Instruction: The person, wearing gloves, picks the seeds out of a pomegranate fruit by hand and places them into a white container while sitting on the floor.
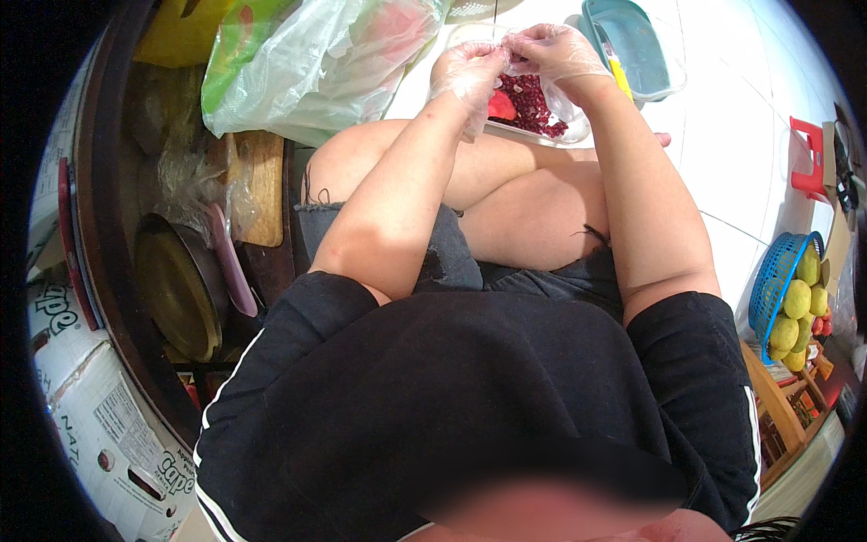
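Both my hands wear thin clear plastic gloves and meet above a clear plastic container [572,137] on the tiled floor. Dark red pomegranate seeds [532,105] lie in the container, with a larger red piece of fruit [502,106] at their left. My left hand [471,68] and my right hand [552,54] have their fingertips pinched together; whatever small thing is between them is too hidden to name. Right of my right hand stands a teal-rimmed plastic box [633,51], with a yellow-handled tool [620,78] at its near left side.
A green and white plastic bag [305,74] lies at the upper left. Below it are a wooden cutting board [264,190] and a frying pan [179,291] in a dark shelf. At the right are a red plastic stool [806,159] and a blue basket [772,284] of yellow-green fruit [798,298].
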{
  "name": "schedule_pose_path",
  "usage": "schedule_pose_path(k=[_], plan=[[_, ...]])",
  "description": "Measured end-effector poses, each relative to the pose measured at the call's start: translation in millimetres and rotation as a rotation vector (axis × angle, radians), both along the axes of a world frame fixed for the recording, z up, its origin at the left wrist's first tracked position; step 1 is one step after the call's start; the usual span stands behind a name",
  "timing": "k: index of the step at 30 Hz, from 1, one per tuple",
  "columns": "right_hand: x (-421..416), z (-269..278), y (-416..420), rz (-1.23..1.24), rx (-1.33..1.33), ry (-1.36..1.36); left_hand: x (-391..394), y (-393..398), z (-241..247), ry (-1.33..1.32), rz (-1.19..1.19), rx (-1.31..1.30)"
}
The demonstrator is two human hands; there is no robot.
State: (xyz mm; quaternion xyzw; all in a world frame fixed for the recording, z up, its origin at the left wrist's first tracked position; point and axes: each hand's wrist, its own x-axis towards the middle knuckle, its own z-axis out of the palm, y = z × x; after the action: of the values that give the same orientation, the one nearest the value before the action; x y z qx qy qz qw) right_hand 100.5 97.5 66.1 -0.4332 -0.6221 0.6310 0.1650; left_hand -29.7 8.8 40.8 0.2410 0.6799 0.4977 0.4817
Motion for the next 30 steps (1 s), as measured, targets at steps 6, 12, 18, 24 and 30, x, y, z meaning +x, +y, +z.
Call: schedule_pose_path(k=[6,12,18,24,30], plan=[[0,-7,4,-0.001,-0.068,0.022,1,1,1,0.012,0.001,-0.009],[0,-6,3,0.0,-0.095,0.047,2,1,1,0.048,0.01,-0.022],[1,-2,4,0.002,-0.185,0.112,-3,2,-8,0.017,0.016,0.001],[0,-13,7,0.022,-0.141,0.092,2,0,0,0.064,0.019,0.0],[0,-16,6,0.13,0.191,-0.051,2,0,1,0.078,0.009,0.003]])
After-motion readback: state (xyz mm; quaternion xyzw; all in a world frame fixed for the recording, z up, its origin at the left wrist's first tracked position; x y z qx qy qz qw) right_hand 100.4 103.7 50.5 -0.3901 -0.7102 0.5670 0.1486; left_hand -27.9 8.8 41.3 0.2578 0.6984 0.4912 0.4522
